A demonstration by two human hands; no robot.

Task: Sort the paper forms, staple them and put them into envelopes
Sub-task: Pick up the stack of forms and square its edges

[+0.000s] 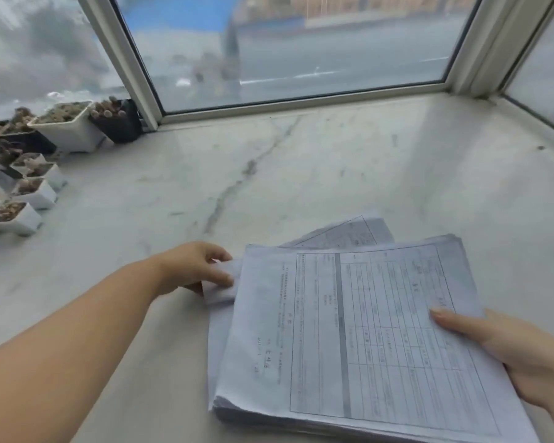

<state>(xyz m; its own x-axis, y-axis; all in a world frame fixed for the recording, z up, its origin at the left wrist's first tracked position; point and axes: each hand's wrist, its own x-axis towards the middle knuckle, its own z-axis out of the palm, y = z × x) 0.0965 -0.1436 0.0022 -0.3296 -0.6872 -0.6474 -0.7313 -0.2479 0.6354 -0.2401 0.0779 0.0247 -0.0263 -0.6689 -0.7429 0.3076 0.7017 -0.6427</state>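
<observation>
At the near edge of a marble window sill (301, 161), the right hand (506, 350) grips a thick stack of printed forms (349, 340), print too blurred to read, while the left hand (192, 266) pinches sheets at its left edge.

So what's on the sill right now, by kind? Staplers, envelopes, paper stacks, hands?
Paper stacks: 1, held by both hands
Hands: 2, left and right
Staplers: 0 in view
Envelopes: 0 in view
Total: 3
</observation>
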